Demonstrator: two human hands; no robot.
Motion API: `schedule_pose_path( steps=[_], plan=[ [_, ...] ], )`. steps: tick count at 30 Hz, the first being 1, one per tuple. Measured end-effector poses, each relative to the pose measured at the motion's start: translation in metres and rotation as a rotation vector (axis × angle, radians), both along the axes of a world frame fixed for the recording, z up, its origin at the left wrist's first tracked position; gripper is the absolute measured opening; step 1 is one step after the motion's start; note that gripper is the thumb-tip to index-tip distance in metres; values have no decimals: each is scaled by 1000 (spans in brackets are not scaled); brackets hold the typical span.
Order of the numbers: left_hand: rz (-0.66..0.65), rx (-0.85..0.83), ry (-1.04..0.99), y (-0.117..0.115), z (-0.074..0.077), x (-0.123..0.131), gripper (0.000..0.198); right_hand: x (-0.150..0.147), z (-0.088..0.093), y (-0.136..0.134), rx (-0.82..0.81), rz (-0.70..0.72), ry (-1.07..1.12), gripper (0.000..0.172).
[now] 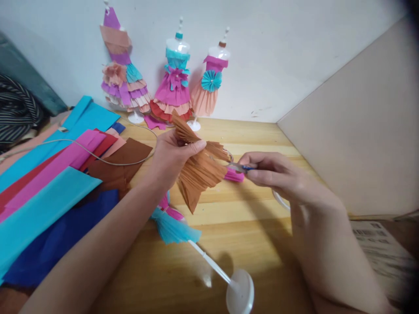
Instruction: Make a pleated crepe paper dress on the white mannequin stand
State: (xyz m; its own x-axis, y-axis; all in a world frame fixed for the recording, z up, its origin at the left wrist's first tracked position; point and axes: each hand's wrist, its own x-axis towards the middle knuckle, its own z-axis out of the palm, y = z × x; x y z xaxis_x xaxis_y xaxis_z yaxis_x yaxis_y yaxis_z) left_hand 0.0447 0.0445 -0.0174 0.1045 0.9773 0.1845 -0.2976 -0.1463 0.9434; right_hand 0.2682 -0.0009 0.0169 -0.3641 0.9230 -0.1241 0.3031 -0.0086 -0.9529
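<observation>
My left hand grips a bunch of pleated brown crepe paper above the table, thumb on top. The folds fan out below and to the right, with one pointed corner hanging down. My right hand pinches a small blue-handled metal tool, its metal end at the paper's right edge. Fingers partly cover the tool, so its exact kind is unclear. Beneath my left forearm lies a small dress form on its side, with a turquoise paper skirt and a white round base.
Three dress forms in paper dresses stand along the wall. Coloured crepe sheets pile up at the left, with a thin cord across them. A pink paper piece lies behind the tool. A cardboard panel borders the right side.
</observation>
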Motion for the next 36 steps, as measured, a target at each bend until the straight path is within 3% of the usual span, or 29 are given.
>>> schedule_pose_path(
  steps=[4, 6, 9, 13, 18, 26, 32, 36],
  plan=[
    [-60, -37, 35, -3, 0, 2, 12, -5, -1, -4, 266, -265, 149, 29],
    [-111, -70, 46, -6, 1, 4, 12, -19, -6, -7, 374, -371, 107, 26],
    [-202, -109, 85, -12, 4, 9, 11, -39, -13, -8, 457, -376, -23, 24],
    [-288, -122, 97, -16, 6, 12, 13, -48, -17, -5, 513, -277, -155, 14],
    [-308, -139, 121, -15, 4, 12, 10, -46, -17, -4, 510, -255, -193, 7],
    [-375, -140, 151, -12, 0, 12, 10, -50, -16, -4, 462, -246, -169, 17],
    [-479, -128, 161, -7, -1, 7, 32, -49, -19, -1, 345, -331, -80, 12],
    [-513, -32, 255, 0, 7, -4, 36, -46, -18, 1, 300, -306, -79, 13]
  ],
)
